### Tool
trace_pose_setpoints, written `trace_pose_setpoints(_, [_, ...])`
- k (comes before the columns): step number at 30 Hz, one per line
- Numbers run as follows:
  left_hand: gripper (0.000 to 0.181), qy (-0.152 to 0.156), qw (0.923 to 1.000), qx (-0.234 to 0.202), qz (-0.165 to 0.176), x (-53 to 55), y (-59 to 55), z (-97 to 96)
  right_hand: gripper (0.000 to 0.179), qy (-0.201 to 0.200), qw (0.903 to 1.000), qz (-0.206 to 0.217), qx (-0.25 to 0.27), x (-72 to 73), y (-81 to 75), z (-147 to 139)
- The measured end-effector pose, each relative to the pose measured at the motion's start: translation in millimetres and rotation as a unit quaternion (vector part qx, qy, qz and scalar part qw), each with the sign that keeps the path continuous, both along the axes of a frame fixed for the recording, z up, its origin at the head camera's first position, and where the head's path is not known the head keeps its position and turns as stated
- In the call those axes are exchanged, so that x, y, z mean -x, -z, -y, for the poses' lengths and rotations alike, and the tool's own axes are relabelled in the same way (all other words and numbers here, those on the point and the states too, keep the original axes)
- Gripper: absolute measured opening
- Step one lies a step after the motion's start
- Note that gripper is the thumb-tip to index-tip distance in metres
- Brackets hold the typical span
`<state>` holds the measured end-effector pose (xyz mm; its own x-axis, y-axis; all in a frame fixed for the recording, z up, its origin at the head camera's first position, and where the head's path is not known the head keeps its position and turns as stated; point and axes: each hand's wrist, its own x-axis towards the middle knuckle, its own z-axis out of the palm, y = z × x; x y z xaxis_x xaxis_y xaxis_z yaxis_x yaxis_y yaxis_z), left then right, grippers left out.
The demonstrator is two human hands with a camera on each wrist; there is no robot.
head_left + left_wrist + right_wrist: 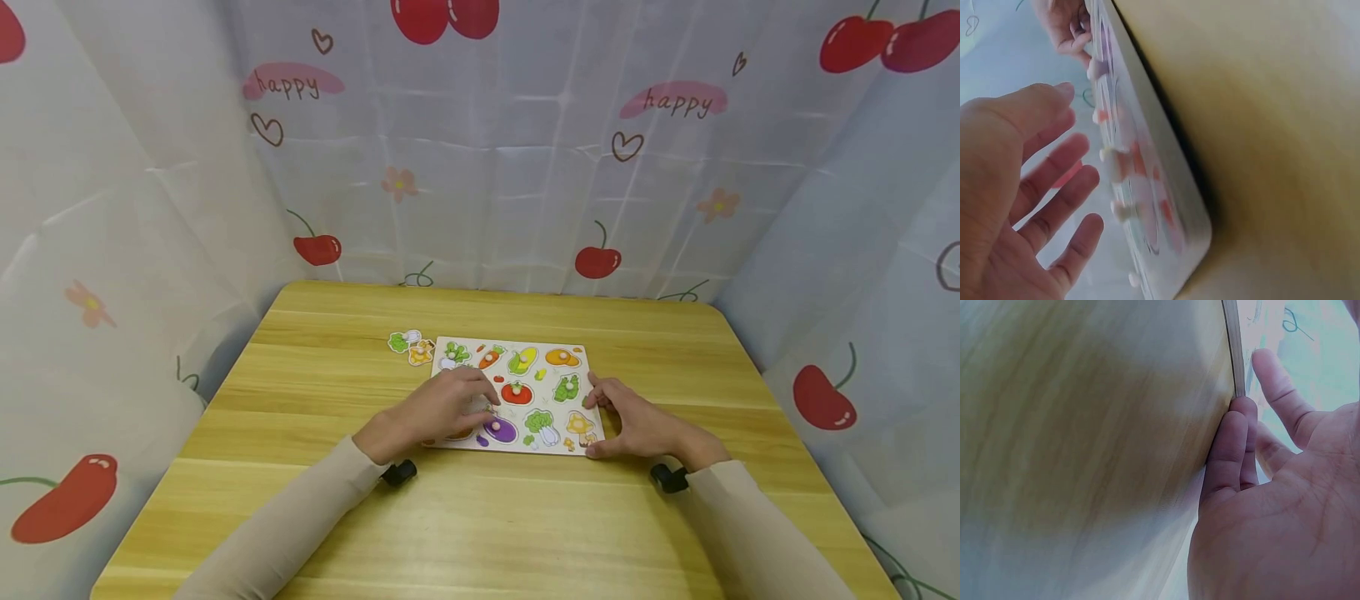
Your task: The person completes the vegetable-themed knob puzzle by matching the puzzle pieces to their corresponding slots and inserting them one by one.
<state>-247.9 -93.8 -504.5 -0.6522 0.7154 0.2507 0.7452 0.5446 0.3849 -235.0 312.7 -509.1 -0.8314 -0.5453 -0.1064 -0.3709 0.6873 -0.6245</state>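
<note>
A pale puzzle board [553, 400] with vegetable pictures lies on the table; knobs stand up from several of its pieces. My left hand [448, 408] hangs over the board's left part, its thumb near the eggplant piece [501, 430]. In the left wrist view the left hand [1016, 181] has its fingers spread and slightly bent, holding nothing, apart from the knobs [1124, 211]. My right hand [637, 425] holds the board's near right corner, thumb at the corner and fingers along the right edge. Seen from the right wrist, fingertips [1244, 407] touch the board's edge [1234, 350].
Two loose pieces, one a green and white leafy vegetable [403, 341] and one a yellow-orange mushroom [421, 353], lie beside the board's far left corner. The wooden table [510, 525] extends around the board. Curtains printed with cherries [495, 217] hang behind it and at both sides.
</note>
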Motion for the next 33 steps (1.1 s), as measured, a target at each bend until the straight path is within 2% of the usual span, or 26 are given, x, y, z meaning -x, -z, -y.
trace_pose_setpoints(11, [0.024,-0.081,0.9966,-0.016,-0.001,17.1,0.2,20.7,0.072,0.004,0.9999,0.003,-0.011,0.2,0.3,0.7])
trace_pose_setpoints(17, [0.029,-0.11,0.9932,-0.04,0.008,26.5,-2.6,34.3,0.073,0.002,1.0,0.001,-0.004,-0.2,1.2,-0.4])
trace_pose_setpoints(25, [0.035,-0.183,0.9808,-0.058,0.033,42.8,-5.5,57.0,0.072,0.004,1.0,-0.005,-0.001,0.0,3.6,-3.0])
trace_pose_setpoints(33, [0.04,-0.225,0.9713,-0.067,0.036,59.5,3.1,84.4,0.071,0.003,1.0,-0.001,-0.005,-1.3,1.8,-1.4])
